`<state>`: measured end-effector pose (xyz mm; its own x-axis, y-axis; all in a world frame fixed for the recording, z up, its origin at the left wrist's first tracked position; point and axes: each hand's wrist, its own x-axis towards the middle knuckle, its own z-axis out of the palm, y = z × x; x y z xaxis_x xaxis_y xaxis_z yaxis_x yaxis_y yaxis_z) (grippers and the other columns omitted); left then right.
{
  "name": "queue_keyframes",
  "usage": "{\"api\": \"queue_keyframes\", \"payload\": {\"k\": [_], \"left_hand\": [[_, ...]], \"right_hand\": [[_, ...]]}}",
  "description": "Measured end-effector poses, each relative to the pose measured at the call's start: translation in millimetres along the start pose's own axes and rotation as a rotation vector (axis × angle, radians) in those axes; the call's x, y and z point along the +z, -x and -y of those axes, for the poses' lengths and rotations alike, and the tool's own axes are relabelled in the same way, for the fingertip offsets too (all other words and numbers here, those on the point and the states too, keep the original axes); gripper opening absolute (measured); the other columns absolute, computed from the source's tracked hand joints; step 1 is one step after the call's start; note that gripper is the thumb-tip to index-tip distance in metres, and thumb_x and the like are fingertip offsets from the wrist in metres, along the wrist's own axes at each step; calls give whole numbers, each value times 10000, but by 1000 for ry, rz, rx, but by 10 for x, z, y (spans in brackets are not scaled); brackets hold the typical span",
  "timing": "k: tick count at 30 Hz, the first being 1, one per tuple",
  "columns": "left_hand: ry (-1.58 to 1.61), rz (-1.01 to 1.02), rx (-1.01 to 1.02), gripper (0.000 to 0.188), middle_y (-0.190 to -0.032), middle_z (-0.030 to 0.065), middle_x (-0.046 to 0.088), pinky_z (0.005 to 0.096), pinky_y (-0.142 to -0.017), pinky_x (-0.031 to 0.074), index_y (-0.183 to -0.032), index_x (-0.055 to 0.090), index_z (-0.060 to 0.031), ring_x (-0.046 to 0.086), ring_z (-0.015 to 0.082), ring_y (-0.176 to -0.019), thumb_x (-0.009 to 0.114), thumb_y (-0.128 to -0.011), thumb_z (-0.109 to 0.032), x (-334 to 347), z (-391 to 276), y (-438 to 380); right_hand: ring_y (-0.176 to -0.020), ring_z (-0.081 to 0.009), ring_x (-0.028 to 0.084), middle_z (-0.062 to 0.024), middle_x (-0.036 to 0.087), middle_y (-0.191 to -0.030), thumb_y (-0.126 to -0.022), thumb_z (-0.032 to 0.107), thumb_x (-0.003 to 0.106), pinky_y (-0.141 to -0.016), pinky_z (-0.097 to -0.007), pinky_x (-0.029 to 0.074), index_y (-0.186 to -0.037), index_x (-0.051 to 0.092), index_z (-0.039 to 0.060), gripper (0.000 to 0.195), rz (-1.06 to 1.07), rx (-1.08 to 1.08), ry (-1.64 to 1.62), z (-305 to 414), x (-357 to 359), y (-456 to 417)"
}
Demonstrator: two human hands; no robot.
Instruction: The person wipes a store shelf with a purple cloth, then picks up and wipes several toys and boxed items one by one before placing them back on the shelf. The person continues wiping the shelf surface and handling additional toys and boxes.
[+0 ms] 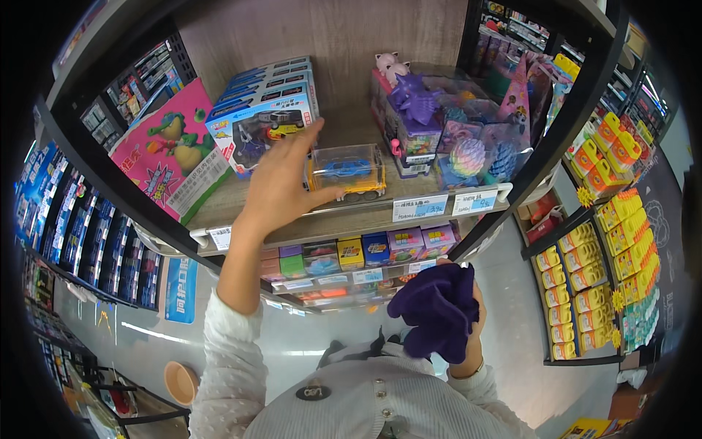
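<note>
My left hand [285,184] is over the shelf's front with its fingers apart. It lies between a blue-and-white boxed toy car set [255,137] and a clear plastic case [351,156]. Inside the case sit a blue toy car [346,168] and a yellow toy vehicle below it. The thumb reaches the case's lower left corner; I cannot tell whether it touches. Several more such blue-and-white boxes [274,77] line up behind the front one. Lower, on the right, my right hand [477,324] grips a bunched dark purple cloth [436,313], which hides most of its fingers.
A pink bag [170,148] with a cartoon crocodile leans at the shelf's left. Purple spiky toys [414,99] and boxed squeeze toys [466,156] stand right. Dark posts [554,137] frame the shelf. Small boxes [351,252] fill the level below. Yellow jugs [584,274] stand farther right.
</note>
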<state>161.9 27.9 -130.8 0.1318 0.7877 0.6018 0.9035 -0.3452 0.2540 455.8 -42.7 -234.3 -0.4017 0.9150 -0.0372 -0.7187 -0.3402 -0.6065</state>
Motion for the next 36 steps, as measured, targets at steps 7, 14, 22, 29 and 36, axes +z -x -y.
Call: {"api": "queue_keyframes", "payload": {"k": [7, 14, 22, 29, 36], "left_hand": [[16, 203, -31, 656, -1070, 103, 643, 365, -806, 489, -1203, 559, -99, 620, 290, -986, 828, -637, -291, -63, 82, -83], [-308, -93, 153, 525, -975, 76, 641, 342, -720, 496, -1097, 616, -78, 617, 263, -857, 781, -602, -136, -444, -426, 78], [-270, -103, 360, 283, -1012, 128, 648, 383, -759, 503, -976, 639, -22, 618, 305, -887, 621, -720, -140, -523, -1117, 660], [-38, -9, 336, 422, -934, 72, 669, 359, -755, 482, -974, 658, -56, 636, 259, -867, 792, -609, -219, -584, -1038, 592], [-101, -135, 52, 565, -967, 134, 626, 341, -760, 484, -1113, 589, -29, 616, 292, -866, 823, -604, -101, -308, -331, 203]], "right_hand": [[-1067, -270, 580, -179, 568, -1198, -954, 434, 364, -955, -395, 448, -1280, 451, -11, 558, 19, 53, -118, -132, -177, 32], [-1152, -256, 540, -166, 527, -1289, -936, 419, 403, -984, -367, 420, -1357, 397, -11, 602, 122, -244, 3, 34, 401, -44], [-1132, -351, 490, -153, 547, -1189, -701, 238, 734, -951, -426, 395, -1032, 640, 103, 369, -41, -1331, 1419, -92, 741, -321], [-1010, -270, 570, -136, 595, -1063, -825, 196, 674, -915, -380, 422, -1145, 511, 28, 397, -241, -912, 810, 28, 159, -345], [-977, -270, 613, -82, 661, -1021, -889, 131, 519, -996, -362, 376, -1276, 436, -25, 426, -589, -1166, 1760, 439, -63, -167]]}}
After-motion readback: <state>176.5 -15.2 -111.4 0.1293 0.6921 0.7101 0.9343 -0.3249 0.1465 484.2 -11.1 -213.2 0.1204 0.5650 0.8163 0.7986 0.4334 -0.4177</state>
